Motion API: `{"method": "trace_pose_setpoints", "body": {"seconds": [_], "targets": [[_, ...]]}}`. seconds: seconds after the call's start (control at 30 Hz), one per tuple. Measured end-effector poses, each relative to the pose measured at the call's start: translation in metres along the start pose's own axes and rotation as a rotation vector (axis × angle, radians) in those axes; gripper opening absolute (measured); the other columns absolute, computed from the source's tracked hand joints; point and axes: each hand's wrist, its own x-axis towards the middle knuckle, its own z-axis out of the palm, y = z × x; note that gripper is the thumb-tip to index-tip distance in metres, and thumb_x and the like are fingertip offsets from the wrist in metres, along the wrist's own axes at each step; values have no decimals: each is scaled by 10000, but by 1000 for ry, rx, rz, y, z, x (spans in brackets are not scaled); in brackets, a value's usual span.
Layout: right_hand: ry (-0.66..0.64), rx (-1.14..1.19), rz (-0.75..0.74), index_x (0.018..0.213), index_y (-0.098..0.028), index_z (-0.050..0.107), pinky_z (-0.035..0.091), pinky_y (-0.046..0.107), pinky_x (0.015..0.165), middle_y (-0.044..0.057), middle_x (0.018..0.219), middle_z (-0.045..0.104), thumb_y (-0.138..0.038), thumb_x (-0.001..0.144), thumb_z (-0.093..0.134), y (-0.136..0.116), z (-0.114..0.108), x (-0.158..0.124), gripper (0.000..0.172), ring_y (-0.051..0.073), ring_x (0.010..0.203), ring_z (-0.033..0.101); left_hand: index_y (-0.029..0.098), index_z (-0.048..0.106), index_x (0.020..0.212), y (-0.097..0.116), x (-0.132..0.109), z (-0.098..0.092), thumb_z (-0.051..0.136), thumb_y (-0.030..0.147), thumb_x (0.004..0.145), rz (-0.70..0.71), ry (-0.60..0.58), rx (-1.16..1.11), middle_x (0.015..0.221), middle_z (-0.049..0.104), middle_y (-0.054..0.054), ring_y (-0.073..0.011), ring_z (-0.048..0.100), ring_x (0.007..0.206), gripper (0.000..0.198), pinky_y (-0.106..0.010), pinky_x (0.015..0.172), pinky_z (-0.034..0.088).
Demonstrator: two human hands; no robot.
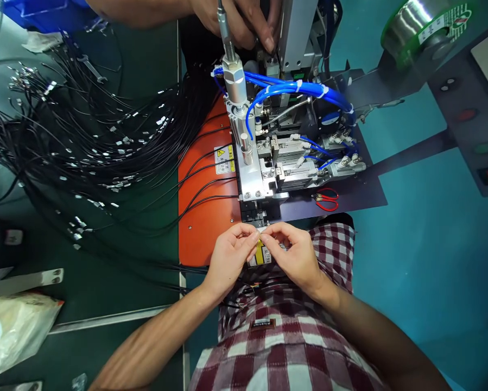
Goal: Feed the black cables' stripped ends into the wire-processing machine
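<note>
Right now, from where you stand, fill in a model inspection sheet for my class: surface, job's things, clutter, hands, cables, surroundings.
Surface: dark green workbench, with an orange plate beside it.
Job's things: pneumatic fixture just beyond the hands; anything they hold is too small to tell.
Clutter: open-end wrench and plastic bag on the workbench; red-handled snips beside the fixture.
Hands: left hand and right hand pinched, fingertips meeting.
Cables: black cables heaped on the workbench, several crossing the orange plate; blue air tubes above the fixture.
Surroundings: solder wire spool at right; co-worker's hand at top.
</note>
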Motion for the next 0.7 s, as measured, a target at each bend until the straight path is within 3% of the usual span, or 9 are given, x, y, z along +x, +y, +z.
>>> {"method": "trace_pose_setpoints", "body": {"seconds": [0.17,0.27,0.37,0.53,0.7], "targets": [[-13,-64,-37,745,-186,635,405,254,571,19,703,609,-263,841,603,-3,-4,3,128,132,607,497,160,574,815,-1,-2,0,667,359,818,3,3,11,560,426,68,-44,341,474,220,-167,457,262],[-89,187,109,707,-174,603,360,234,517,-16,627,528,-299,815,618,-2,-6,7,166,107,552,427,160,602,822,-2,-2,0,691,335,795,73,21,21,719,484,36,-31,363,502,198,-164,445,266],[-163,429,228,677,-163,586,353,224,519,-31,611,503,-326,762,655,0,-6,10,196,92,543,412,160,630,832,-2,0,-3,692,314,792,114,-33,15,885,486,7,-18,372,528,171,-170,442,267],[-154,479,259,651,-159,584,337,213,499,-35,602,499,-320,731,673,3,-7,11,200,80,529,389,157,601,786,-1,6,-7,691,303,788,83,-151,-19,868,469,7,-18,369,512,172,-186,444,269],[-152,466,282,652,-165,569,259,202,423,-60,518,430,-321,736,646,9,-10,19,193,64,453,325,163,567,807,10,10,-7,635,319,831,81,-78,147,877,474,2,-21,386,485,172,-190,431,296]]}}
